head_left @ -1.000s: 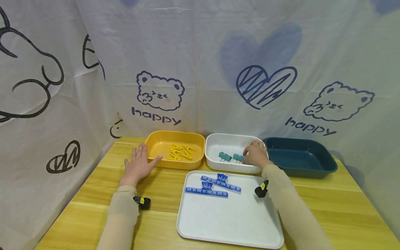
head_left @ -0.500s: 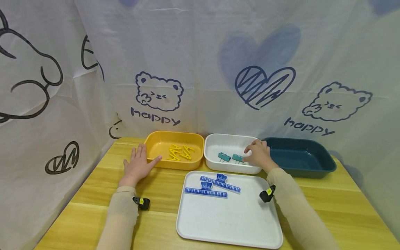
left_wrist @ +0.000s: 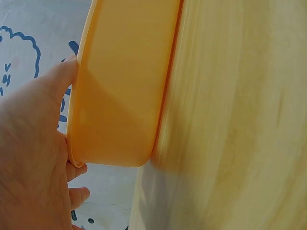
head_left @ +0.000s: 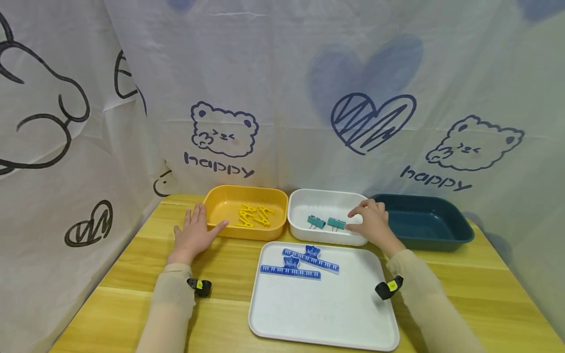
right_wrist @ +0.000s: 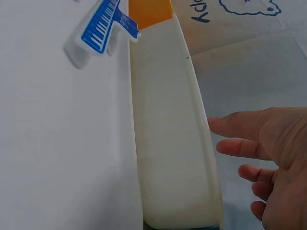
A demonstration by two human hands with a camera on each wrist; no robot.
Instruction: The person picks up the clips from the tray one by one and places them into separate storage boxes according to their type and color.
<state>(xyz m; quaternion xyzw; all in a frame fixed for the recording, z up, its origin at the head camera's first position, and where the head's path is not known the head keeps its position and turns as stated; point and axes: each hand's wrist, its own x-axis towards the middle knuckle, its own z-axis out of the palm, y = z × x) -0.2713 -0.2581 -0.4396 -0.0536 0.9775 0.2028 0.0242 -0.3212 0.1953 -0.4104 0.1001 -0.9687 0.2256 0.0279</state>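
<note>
My left hand [head_left: 192, 238] lies at the left front corner of a yellow bin [head_left: 212, 228], its thumb along the front rim and its fingers straight. Several yellow clothespins [head_left: 255, 215] lie inside that bin. Over the right end of a white bin [head_left: 328, 237] is my right hand [head_left: 374, 223], thumb and fingers spread apart with nothing between them. Two teal binder clips, a left one [head_left: 316, 221] and a right one [head_left: 336, 224], lie in the white bin. The right one is close to my right thumb. In the right wrist view the bin's wall [right_wrist: 172, 124] hides both clips.
A dark teal bin [head_left: 425, 242] stands right of the white one. In front is a white tray [head_left: 326, 314] bearing two blue piano-keyboard clips, one in front [head_left: 291, 272] and one behind [head_left: 320, 261]. A printed white cloth [head_left: 300, 147] hangs behind the bins.
My right hand and forearm have shifted a little to the right, and the fingers have come away from the right binder clip. My left hand stays put.
</note>
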